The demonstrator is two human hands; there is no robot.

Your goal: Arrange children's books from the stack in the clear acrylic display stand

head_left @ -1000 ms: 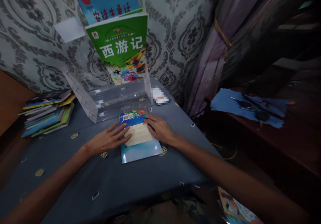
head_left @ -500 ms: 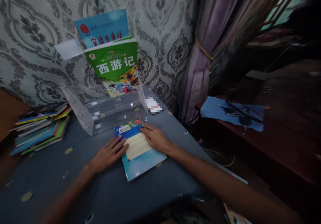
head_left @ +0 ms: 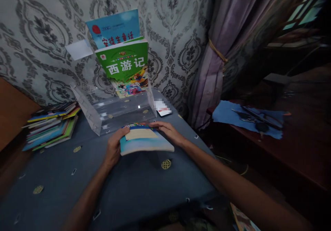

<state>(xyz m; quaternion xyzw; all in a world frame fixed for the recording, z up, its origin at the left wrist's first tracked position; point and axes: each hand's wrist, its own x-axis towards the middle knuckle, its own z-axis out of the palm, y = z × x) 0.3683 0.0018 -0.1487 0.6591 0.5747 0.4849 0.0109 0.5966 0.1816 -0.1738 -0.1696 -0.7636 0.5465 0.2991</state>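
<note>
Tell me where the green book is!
In the head view, the green book stands left of centre at the clear rack, in front of a blue book.

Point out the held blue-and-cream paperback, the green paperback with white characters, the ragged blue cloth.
Blue-and-cream paperback (head_left: 142,134), head view, cream panel of its cover.
Green paperback with white characters (head_left: 126,66), head view, middle of front cover.
Ragged blue cloth (head_left: 222,114), head view, bare left part.

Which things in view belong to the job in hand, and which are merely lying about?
In use:
cream-and-blue book, between left hand and right hand
probably the clear stand, green book and rear blue book

Lying about:
stack of books
blue cloth
blurred white item
</note>
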